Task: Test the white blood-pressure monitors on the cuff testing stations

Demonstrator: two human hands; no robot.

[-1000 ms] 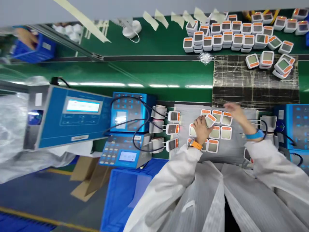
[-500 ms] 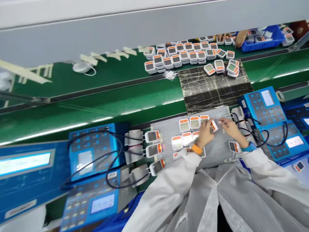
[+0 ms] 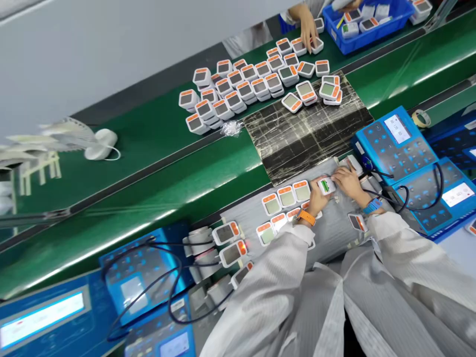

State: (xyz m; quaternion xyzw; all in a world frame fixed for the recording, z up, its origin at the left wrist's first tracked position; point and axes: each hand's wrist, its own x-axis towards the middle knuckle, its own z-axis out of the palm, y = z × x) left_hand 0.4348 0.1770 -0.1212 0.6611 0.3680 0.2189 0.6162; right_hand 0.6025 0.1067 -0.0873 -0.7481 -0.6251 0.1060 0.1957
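A green desk (image 3: 156, 208) is stretching across the view, with a gray mat (image 3: 327, 233) lying on it under the left grip (image 3: 318, 201) and right grip (image 3: 345, 181). A blue tester (image 3: 394, 148) is sitting just beyond the right grip. Far past both, a co-worker's hand (image 3: 308, 29) is resting among white monitors (image 3: 238, 94) near a blue crate (image 3: 362, 25). Both grips are pinching a monitor (image 3: 326, 186) between them, above the mat, beside a row of monitors (image 3: 286, 196).

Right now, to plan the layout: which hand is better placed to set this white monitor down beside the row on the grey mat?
The left hand, probably: it lies beside the row of monitors, while the right hand is on the white monitor's far side.
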